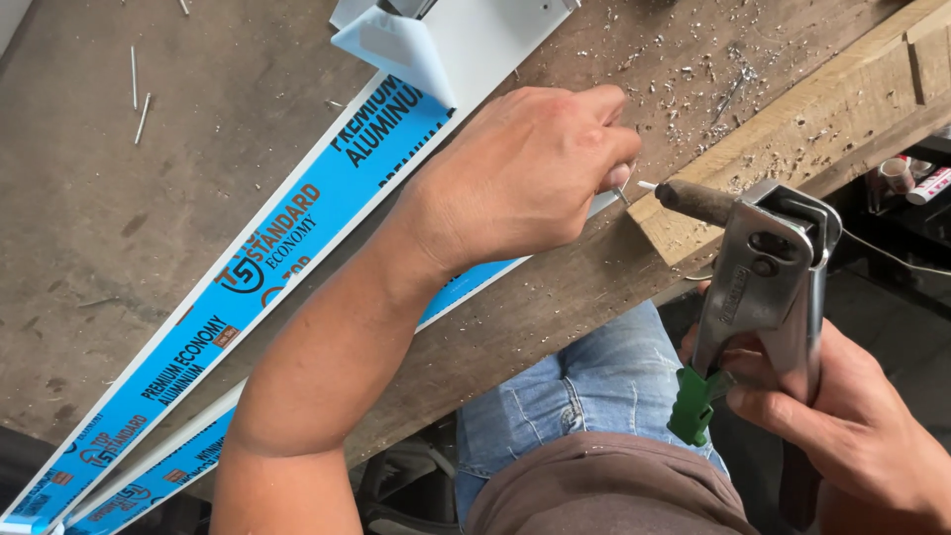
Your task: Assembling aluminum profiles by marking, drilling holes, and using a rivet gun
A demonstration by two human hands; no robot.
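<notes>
My left hand (530, 173) reaches over the workbench and pinches a small metal rivet (626, 190) between its fingertips, right at the nose of a hand riveter (763, 267). My right hand (842, 416) grips the riveter's metal handles near a green latch (693, 404). The tool's dark nose (693, 201) points left toward the rivet. Under my left forearm lies a long white aluminium profile (248, 277) wrapped in blue printed film.
A wooden block (822, 119) lies at the upper right of the worn wooden bench (99, 198), with metal shavings scattered around it. Loose rivet pins (139, 99) lie at the upper left. A second blue-filmed profile (158, 471) runs alongside the first. My jeans-clad knee (584, 386) is below the bench edge.
</notes>
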